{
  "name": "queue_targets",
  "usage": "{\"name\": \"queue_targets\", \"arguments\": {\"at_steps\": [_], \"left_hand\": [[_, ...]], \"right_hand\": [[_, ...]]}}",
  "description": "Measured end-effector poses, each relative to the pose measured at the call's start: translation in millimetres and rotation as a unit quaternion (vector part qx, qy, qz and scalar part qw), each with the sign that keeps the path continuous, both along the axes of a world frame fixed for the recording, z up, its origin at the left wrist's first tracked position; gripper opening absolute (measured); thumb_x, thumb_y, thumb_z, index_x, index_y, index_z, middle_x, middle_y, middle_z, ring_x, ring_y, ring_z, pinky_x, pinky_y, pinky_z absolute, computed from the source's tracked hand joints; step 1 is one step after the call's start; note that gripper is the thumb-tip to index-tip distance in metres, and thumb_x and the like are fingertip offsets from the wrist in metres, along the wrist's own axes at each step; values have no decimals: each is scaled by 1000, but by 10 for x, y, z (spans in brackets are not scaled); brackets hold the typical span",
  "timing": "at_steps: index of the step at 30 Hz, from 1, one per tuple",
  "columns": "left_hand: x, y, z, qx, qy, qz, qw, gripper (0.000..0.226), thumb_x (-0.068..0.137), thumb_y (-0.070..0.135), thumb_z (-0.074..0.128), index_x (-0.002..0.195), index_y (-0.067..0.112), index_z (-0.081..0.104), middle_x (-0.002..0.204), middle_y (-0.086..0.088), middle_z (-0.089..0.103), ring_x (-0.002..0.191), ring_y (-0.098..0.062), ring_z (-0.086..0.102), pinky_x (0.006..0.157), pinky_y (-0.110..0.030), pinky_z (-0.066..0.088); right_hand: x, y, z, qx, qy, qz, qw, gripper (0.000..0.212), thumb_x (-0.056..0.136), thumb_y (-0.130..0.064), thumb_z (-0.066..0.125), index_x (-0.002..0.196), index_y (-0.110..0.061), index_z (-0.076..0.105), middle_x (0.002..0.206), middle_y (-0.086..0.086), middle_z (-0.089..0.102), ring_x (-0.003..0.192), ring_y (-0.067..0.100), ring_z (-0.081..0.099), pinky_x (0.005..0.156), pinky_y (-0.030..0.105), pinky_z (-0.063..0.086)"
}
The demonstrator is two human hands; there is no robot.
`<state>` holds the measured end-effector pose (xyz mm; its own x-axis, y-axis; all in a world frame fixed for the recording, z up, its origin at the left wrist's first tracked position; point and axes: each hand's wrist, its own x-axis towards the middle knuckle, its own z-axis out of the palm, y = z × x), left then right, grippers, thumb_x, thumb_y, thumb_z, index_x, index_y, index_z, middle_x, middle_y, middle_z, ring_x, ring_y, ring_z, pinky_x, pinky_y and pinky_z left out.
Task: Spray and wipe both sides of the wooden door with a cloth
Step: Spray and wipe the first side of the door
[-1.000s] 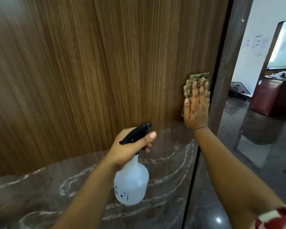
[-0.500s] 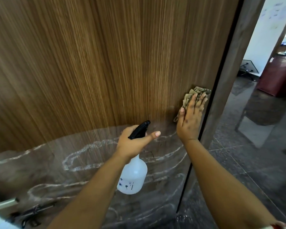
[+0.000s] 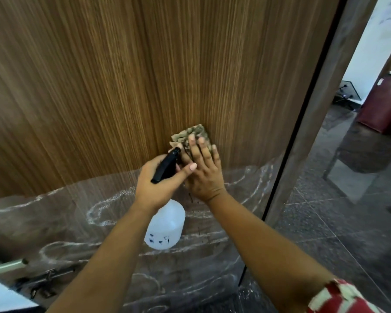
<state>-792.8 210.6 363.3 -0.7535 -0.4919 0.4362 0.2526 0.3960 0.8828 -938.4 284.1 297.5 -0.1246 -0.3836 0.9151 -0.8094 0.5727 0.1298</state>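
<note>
Wood grain fills most of the view: the brown wooden door (image 3: 122, 86) with fine vertical streaks stands upright, its lower part covered by a clear film marked with whitish curling lines. Low at the left edge a metal handle (image 3: 6, 266) juts out. Near the middle, the left hand (image 3: 158, 184) grips the black trigger head of a translucent white plastic spray bottle (image 3: 165, 224) — fingers curled round the neck, thumb stretched out along the top — with the bottle body hanging below the fist. Just beside it, touching the thumb tip, the right hand (image 3: 204, 172) presses a crumpled olive-green cloth (image 3: 191, 135) flat against the door, fingers straight and slightly spread. A red-and-white patterned sleeve (image 3: 339, 297) shows at bottom right. Farther right, a dark polished floor (image 3: 348, 222) and a maroon cabinet (image 3: 384, 109).
</note>
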Motion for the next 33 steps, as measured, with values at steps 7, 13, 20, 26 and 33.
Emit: {"name": "queue_targets", "arguments": {"at_steps": [7, 13, 20, 26, 33], "left_hand": [[-75, 89, 65, -45, -2, -4, 999, 39, 79, 41, 83, 72, 10, 60, 60, -4, 58, 59, -15, 58, 59, -24, 46], [-44, 160, 99, -52, -27, -21, 998, 31, 78, 32, 85, 73, 13, 61, 60, 4, 58, 61, -10, 59, 63, -28, 48], [5, 222, 193, -69, -28, -30, 997, 32, 78, 30, 86, 75, 11, 61, 61, 9, 59, 62, -11, 60, 64, -33, 51], [10, 303, 113, -103, -41, -12, 994, 31, 79, 35, 84, 76, 16, 60, 60, 13, 58, 59, -4, 58, 58, -18, 44], [128, 190, -87, -62, -64, 2, 996, 30, 80, 34, 84, 74, 16, 60, 60, 13, 57, 61, -5, 57, 61, -21, 43]], "right_hand": [[-796, 859, 65, -78, -70, -27, 994, 64, 101, -38, 34, 157, -27, 5, 161, 11, 11, 151, 25, -2, 121, 47, 5], [-730, 865, 117, -361, -329, -28, 872, 64, 102, -40, 24, 156, -7, 12, 162, 20, 3, 150, 27, -5, 123, 43, 1], [-75, 291, 256, -364, -397, -17, 842, 65, 103, -40, 24, 156, -9, 3, 163, 17, -4, 150, 28, -11, 122, 46, -4], [-728, 787, 574, -348, -275, -13, 896, 58, 104, -30, 31, 155, -7, 16, 163, 17, 9, 151, 32, 2, 121, 38, 0], [-259, 435, -257, -419, -470, -59, 775, 75, 99, -53, 14, 155, -4, 3, 162, 21, -1, 150, 35, -2, 121, 50, 9]]}}
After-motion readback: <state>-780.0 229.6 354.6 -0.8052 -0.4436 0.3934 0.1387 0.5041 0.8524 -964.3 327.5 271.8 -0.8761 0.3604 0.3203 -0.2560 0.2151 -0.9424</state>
